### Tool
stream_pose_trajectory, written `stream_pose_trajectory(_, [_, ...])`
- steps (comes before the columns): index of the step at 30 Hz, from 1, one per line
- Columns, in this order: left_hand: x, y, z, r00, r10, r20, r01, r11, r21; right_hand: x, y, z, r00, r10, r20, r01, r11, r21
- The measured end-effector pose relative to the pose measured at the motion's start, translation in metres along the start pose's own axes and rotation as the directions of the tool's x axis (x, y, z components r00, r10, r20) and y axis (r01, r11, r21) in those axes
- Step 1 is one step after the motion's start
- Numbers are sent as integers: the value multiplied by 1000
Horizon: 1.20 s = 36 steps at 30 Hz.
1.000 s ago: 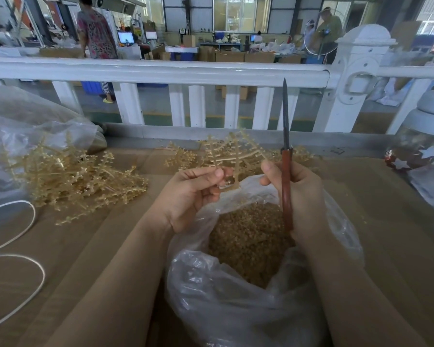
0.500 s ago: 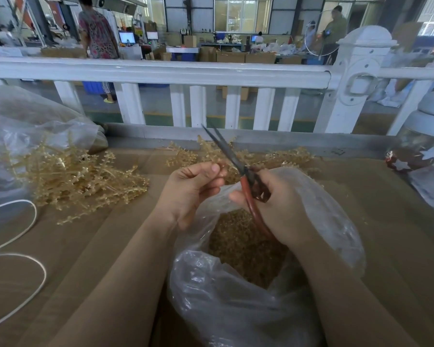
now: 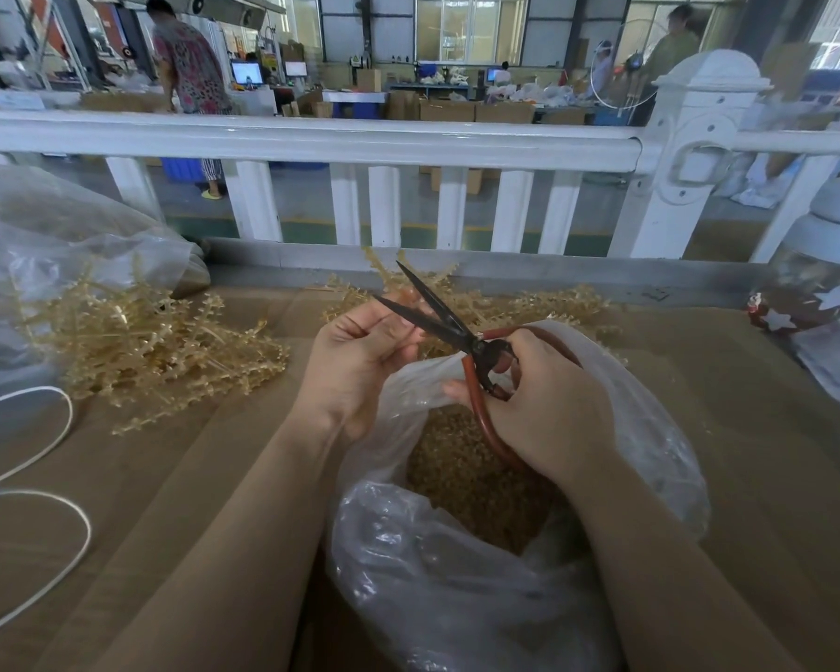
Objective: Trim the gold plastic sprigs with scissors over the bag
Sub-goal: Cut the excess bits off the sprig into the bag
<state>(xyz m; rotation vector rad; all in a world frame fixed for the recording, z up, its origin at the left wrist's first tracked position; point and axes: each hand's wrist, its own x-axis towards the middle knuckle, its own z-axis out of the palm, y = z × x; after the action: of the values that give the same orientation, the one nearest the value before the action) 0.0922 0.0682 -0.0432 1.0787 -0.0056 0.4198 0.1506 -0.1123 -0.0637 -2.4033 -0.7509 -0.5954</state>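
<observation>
My right hand [image 3: 549, 405] grips the red handles of a pair of dark-bladed scissors [image 3: 437, 312]. The blades stand apart and point up and to the left. My left hand [image 3: 360, 351] is curled just left of the blades, its fingertips pinching a small gold sprig piece [image 3: 405, 297] between them; most of the piece is hidden. Both hands hover over the mouth of a clear plastic bag [image 3: 457, 599] that holds a heap of gold trimmings [image 3: 471, 482].
A loose pile of gold sprigs [image 3: 151, 346] lies on the brown table at left, partly under a big clear bag [image 3: 44, 235]. More sprigs [image 3: 539, 303] lie behind the hands. White cord [image 3: 44, 477] loops at left. A star-marked jar [image 3: 815, 303] stands right, a white railing [image 3: 311, 138] behind.
The scissors swung from upright down toward my left hand and their blades opened. The large sprig my left hand held up a second ago is no longer raised.
</observation>
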Motion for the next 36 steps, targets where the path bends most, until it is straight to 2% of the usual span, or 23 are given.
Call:
stream_pose_trajectory(28, [-2, 2, 2, 998, 63, 19, -64, 996, 68, -3, -4, -4, 999, -29, -45, 32, 998, 54])
stream_pose_trajectory(36, [-2, 0, 2, 997, 69, 22, -71, 991, 118, -2, -4, -7, 998, -34, -56, 33, 999, -6])
